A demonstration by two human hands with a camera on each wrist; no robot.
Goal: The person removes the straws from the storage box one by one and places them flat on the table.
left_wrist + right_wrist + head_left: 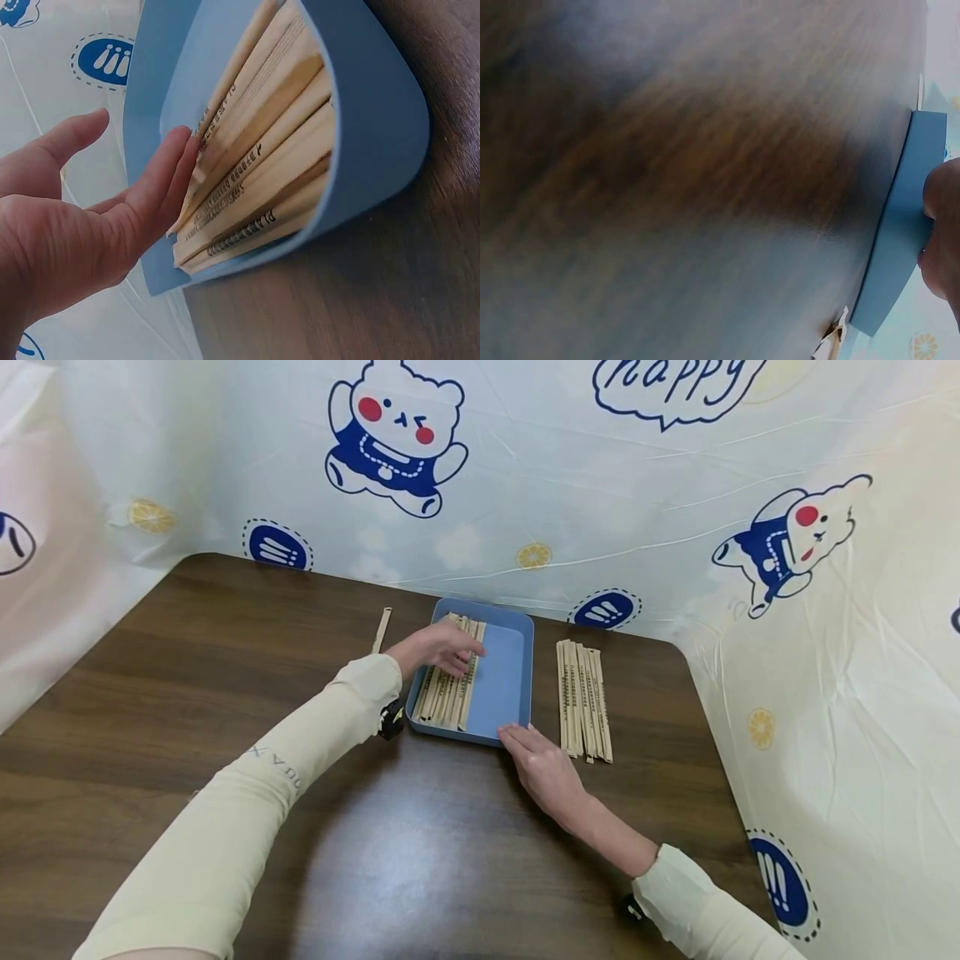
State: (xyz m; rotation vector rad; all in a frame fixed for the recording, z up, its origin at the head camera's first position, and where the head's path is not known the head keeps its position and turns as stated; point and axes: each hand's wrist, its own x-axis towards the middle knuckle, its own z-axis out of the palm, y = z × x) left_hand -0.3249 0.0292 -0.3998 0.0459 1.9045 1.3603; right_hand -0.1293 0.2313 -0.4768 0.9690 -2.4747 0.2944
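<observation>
A shallow blue tray (pixel 504 677) stands on the table, and slim paper-wrapped sticks (pixel 444 700) with dark print lie side by side along its left half. My left hand (pixel 447 647) is over these sticks; in the left wrist view its fingers (pixel 161 176) are extended against them, thumb held apart. What the wrappers contain is hidden. At the tray's front right corner my right hand (pixel 543 768) holds the rim. The right wrist view shows this hand (pixel 943 232) at the tray's outer wall (pixel 900 225), only partly in frame.
A group of similar wrapped sticks (pixel 583 702) lies on the wooden table (pixel 225 693) right of the tray. One single wrapped stick (pixel 382 630) lies left of it, partly behind my left arm. A printed curtain (pixel 525 477) borders the table's back and sides.
</observation>
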